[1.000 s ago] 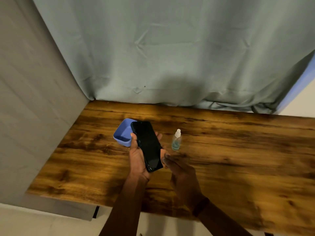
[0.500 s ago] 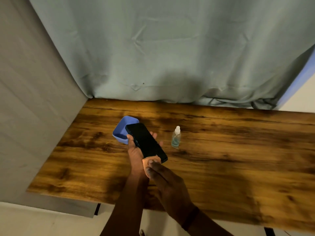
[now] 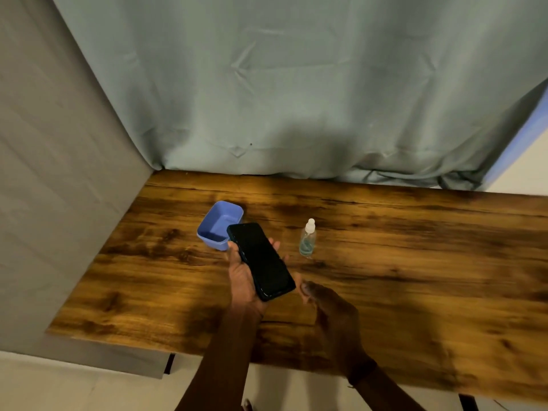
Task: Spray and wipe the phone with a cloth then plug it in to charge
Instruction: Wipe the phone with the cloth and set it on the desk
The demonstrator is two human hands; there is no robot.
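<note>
Holding the flat black phone up over the brown wooden table, the left hand has it lying in the palm with the dark screen facing up. The thumb curls over one long side and the fingertips peek round the other side, so this hand is wrapped on the phone. The right hand is just beside the phone's near end. It is blurry, and I cannot tell if its fingers are apart, together, or holding something. A small clear spray bottle with a white top stands upright on the table, near the phone on its right and apart from both hands. A blue plastic tub sits behind the phone's far end. No cloth and no charging wire can be seen. The phone looks thin, hard and stiff, and it is probably light enough for one hand. Its smooth glass may get slippery once it is wet, and it could crack if it falls on the wood. The best hold is by the two long sides, like now, so the screen is free for wiping.
</note>
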